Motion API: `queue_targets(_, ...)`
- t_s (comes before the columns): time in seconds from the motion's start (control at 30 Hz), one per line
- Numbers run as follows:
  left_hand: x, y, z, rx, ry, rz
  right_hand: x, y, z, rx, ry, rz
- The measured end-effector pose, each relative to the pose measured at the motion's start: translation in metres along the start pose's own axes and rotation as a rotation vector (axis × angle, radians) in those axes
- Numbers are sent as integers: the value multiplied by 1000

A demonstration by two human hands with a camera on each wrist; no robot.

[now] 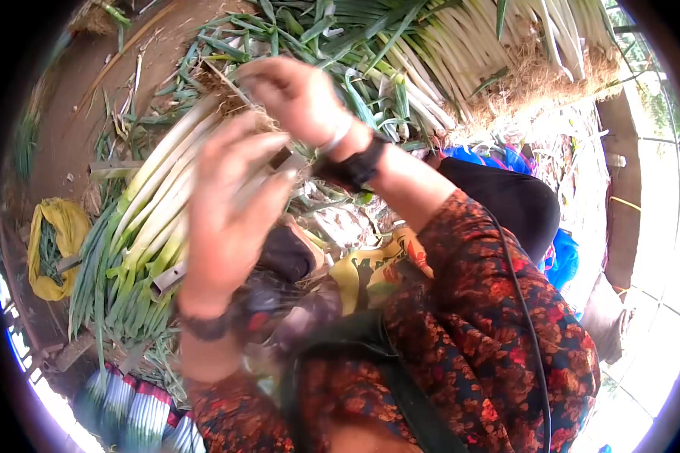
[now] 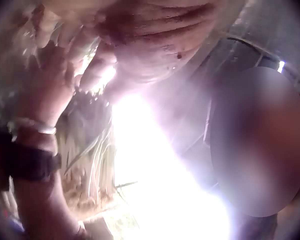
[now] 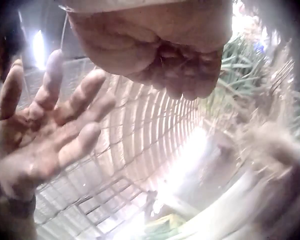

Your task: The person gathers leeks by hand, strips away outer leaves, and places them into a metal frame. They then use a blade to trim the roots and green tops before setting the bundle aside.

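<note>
A bundle of long green onions (image 1: 159,181) lies at the left in the head view, white stalks leading up to brown roots (image 1: 230,94). Over the stalks and blurred is my left hand (image 1: 223,196); in the right wrist view its fingers (image 3: 49,82) are spread, with nothing held. My right hand (image 1: 298,102) hovers by the root end, a white bracelet and black band on its wrist. Seen from the right wrist, its fingers (image 3: 190,82) curl toward the palm, and no held thing shows. A thin strip (image 1: 227,81) runs close to that hand, among the roots.
Metal tubes (image 1: 168,278) stick out around the bundle. More green onions (image 1: 468,53) are piled at the back right, roots toward me. A yellow bag (image 1: 49,275) sits at the far left, and bundles with red bands (image 1: 147,408) lie at the lower left.
</note>
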State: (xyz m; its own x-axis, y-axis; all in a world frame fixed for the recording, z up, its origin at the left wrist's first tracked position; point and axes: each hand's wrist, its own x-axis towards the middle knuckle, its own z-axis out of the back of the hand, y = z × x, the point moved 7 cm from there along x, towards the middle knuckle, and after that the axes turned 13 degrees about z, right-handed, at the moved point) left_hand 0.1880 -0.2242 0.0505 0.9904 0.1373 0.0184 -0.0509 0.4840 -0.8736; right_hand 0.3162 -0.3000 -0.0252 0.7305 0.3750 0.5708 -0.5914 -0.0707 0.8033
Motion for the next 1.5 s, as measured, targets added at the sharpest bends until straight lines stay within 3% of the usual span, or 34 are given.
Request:
queue_targets(0.03,9,21,-25,-201,31,74,-12,-35,26,28,-67,-77)
queue_targets(0.07,13,42,-44,-209,54,167,-28,-80,56,-53,-75,-312)
queue_targets(0.1,15,57,-58,-219,73,267,-45,-116,89,-222,-95,-377)
queue_targets(0.13,17,49,-58,-41,87,163,-71,-185,127,-505,-28,-322)
queue_targets(0.17,22,54,-55,-95,66,186,-109,-258,162,-544,112,-656)
queue_targets(0.2,27,59,-52,-149,41,207,-118,-247,194,-880,224,-595)
queue_targets(0.23,30,63,-50,-208,10,229,-151,-304,228,-1159,503,-580)
queue_targets(0.3,39,61,-45,-274,-7,283,-192,-291,279,-1145,152,-850)
queue_targets(0.37,43,62,-44,-288,-15,314,-227,-303,288,-1385,348,-995)
queue_targets(0.5,48,66,-50,-293,-37,359,-223,-301,269,-1399,473,-922)
queue_targets(0.57,53,66,-50,-208,-76,300,-218,-307,266,-1493,545,-926)
queue_targets(0.7,62,64,-50,-128,-123,240,-205,-293,260,-1407,686,-1005)
queue_targets(0.77,66,67,-53,-129,-111,238,-214,-287,258,-1427,615,-922)
queue_targets(0.8,69,65,-51,-83,-162,158,-214,-275,253,-1316,556,-1039)
queue_targets(0.9,75,64,-45,-53,-243,189,-231,-262,216,-978,625,-1067)
queue_targets(0.93,77,61,-39,2,-357,96,-230,-249,199,-964,641,-965)
queue_targets(0.97,81,65,-34,-27,-397,105,-227,-243,187,-966,649,-945)
queue_targets(1.0,84,67,-30,-54,-432,117,-205,-229,168,-854,765,-797)
queue_targets(1.07,81,72,-23,-96,-463,178,-160,-205,162,-459,642,-838)
queue_targets(1.1,80,74,-20,-115,-473,216,-136,-191,173,-182,399,-984)
queue_targets(1.17,85,80,-13,-132,-498,231,-71,-88,178,69,234,-1138)
queue_targets(1.23,88,97,-11,-124,-519,191,-42,-39,192,398,48,-1039)
queue_targets(1.3,90,106,-7,-102,-516,248,-37,4,198,705,68,-1039)
queue_targets(1.33,88,106,-5,-76,-533,235,-38,12,190,845,88,-943)
queue_targets(1.37,87,107,-4,-50,-547,226,-50,21,200,617,19,-764)
queue_targets(1.43,83,119,-11,-149,-470,334,-105,-14,206,410,-108,-727)
queue_targets(1.5,83,133,-25,-259,-422,364,-165,-15,175,373,-242,-975)
